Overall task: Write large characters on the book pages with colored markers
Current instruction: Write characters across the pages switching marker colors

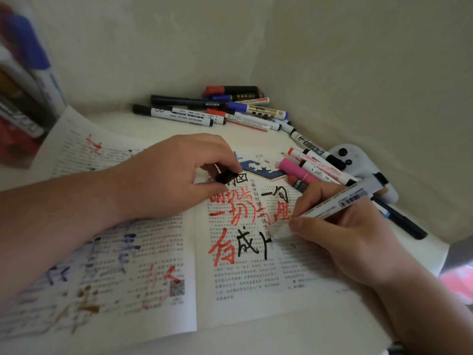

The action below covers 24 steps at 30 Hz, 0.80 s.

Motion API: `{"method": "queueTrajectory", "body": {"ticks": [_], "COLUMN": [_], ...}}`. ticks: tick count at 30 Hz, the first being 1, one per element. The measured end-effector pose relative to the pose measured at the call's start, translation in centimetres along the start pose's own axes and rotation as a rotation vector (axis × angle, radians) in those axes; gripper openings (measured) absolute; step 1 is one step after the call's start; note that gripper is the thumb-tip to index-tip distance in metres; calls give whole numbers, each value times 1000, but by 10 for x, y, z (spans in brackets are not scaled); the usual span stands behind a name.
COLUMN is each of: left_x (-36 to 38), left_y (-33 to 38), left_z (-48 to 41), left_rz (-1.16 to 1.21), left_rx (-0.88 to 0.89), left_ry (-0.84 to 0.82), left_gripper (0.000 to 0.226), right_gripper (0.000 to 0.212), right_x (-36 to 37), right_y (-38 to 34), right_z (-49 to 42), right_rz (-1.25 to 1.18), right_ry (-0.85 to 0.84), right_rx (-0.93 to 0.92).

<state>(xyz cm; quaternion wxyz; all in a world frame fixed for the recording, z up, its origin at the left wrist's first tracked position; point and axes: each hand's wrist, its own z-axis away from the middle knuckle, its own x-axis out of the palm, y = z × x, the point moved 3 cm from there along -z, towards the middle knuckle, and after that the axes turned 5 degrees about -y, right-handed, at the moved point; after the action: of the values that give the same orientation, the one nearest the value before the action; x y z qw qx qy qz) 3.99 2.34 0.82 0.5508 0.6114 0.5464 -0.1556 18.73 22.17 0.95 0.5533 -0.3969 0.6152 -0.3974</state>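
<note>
A person's right hand (340, 234) pinches a marker (340, 203), its blurred tip apparently touching the open book (268, 285) just ahead of the fingertips, beside black characters. The left hand (176, 172), resting on the pages beyond, pinches a black cap (226, 176). If the ink is still wet, the writing hand's heel could smear it by dragging across the strokes.

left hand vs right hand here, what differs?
Left hand pinches a small black cap; right hand grips a long white marker. Left hand lies across the top of the open book; right hand sits lower, marker tip on the right page. Both are over the book.
</note>
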Motion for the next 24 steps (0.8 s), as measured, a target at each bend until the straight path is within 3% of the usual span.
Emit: {"method": "queueTrajectory", "body": {"ticks": [7, 13, 18, 24], "left_x": [1, 1, 2, 1], "left_y": [0, 0, 1, 0], "left_z": [0, 0, 0, 1], "left_rz": [6, -4, -9, 45], "left_rx": [-19, -26, 49, -31], "left_ry": [-2, -13, 3, 5], "left_gripper": [44, 36, 30, 26], "right_gripper": [22, 18, 25, 21], "right_x": [-2, 2, 1, 0], "right_y": [2, -2, 1, 3], "right_z": [-2, 3, 0, -2], "right_rz": [-16, -95, -98, -141], "right_ry": [53, -88, -12, -118], "right_rx": [-1, 4, -3, -1]}}
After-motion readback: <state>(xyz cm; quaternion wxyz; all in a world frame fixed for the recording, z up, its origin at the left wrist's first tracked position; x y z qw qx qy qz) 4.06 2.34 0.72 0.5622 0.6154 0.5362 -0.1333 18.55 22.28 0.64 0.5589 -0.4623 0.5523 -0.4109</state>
